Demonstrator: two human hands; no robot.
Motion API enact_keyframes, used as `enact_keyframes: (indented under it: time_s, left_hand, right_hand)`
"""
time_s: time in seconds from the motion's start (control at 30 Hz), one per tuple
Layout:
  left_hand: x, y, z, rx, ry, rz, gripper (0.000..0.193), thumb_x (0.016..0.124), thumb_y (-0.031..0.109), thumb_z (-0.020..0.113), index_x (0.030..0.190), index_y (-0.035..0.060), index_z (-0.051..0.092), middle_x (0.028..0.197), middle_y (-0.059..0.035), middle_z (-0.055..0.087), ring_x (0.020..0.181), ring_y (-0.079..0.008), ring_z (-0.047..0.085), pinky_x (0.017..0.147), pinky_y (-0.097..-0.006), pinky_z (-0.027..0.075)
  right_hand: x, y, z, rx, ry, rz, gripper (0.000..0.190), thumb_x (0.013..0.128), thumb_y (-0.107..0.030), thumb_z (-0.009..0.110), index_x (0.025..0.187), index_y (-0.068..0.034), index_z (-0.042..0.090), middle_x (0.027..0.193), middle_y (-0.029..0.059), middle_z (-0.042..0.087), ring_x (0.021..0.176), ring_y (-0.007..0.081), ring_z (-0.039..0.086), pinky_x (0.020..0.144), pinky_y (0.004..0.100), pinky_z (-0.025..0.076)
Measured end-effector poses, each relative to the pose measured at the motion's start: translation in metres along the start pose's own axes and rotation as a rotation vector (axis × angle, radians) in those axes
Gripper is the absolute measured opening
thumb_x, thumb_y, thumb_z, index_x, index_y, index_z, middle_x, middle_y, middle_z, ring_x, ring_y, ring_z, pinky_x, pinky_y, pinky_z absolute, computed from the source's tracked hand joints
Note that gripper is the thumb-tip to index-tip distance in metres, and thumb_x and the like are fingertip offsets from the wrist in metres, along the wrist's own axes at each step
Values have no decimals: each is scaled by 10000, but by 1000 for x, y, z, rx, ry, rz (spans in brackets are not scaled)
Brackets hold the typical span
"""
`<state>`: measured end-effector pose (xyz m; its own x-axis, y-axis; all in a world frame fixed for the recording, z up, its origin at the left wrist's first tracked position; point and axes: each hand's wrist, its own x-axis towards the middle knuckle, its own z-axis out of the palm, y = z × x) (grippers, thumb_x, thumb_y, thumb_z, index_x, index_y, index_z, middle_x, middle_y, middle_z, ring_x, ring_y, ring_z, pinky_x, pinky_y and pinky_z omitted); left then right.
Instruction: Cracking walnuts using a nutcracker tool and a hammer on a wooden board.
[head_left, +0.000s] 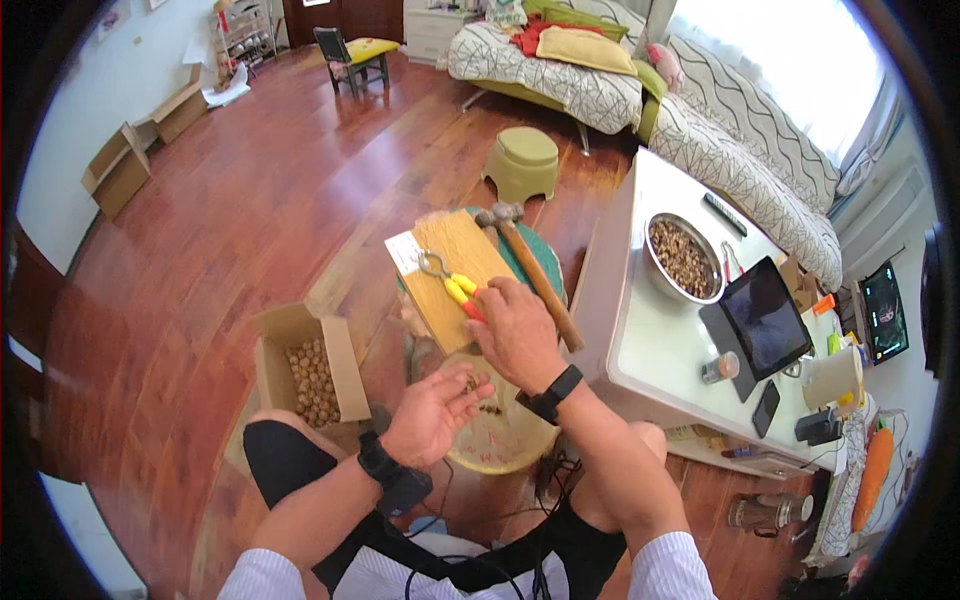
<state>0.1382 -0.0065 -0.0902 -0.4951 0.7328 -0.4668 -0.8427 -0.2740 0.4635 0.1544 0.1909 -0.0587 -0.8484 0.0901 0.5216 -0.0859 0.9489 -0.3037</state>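
Observation:
My left hand (429, 414) is turned palm up with a cracked walnut piece (470, 383) held at its curled fingers. Beside it, my right hand (521, 337) has its fingers around the red handle ends of plier-type nutcrackers (454, 289). The tool's round metal jaws rest over a wooden board (469, 244), pointing away from me. A hammer (534, 270) with a wooden handle lies along the board's right side, on a green round surface (553, 259). Below my hands stands a pale yellow basin (499, 450) with a few dark bits in it.
An open cardboard box (346, 367) of whole walnuts (311, 382) stands left of the basin. At right, a white table (637, 337) carries a steel bowl (681, 294) of walnut pieces, a tablet (766, 319) and a phone (766, 409). A plastic stool (523, 161) stands ahead. Cables hang near my knees.

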Motion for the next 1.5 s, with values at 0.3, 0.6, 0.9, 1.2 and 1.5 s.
enact_keyframes:
  time_s: [0.3,0.6,0.9,1.2,1.5]
  left_hand:
    - [-4,11,-7,-34,16,12,215,1096,117,567,1294,33,554,1231,-94,666,1172,-257,712,875,-341,582]
    - [-2,21,-2,30,-4,30,242,1114,162,548,1332,59,566,1208,-66,695,1115,-211,700,903,-332,553]
    - [1,14,6,6,-55,138,260,1121,173,513,1325,32,592,1133,-84,715,1062,-213,700,898,-325,561]
    - [5,14,15,-31,-243,8,288,1097,252,540,1281,42,612,1275,-112,691,1215,-243,658,1065,-417,515]
    - [14,12,27,-100,-156,16,358,1129,292,444,1304,22,602,1310,-195,688,1177,-291,692,1029,-424,567]
  right_hand:
    - [17,-7,29,-207,-144,68,237,882,-237,727,977,-24,682,1014,149,633,1014,334,624,822,453,528]
    - [10,-12,8,310,-63,402,291,1039,-252,570,939,21,577,894,235,625,818,379,626,750,468,508]
    - [-36,-47,-76,1340,-364,581,148,1043,-165,699,1065,-45,616,952,40,678,857,111,629,741,270,509]
    - [-68,-31,-92,1571,-420,733,147,968,-46,740,1100,-23,680,1143,80,708,983,137,677,873,300,556]
    - [-83,-24,-99,1701,-545,885,316,881,154,534,1134,67,702,1290,197,706,1252,295,689,1100,435,549]
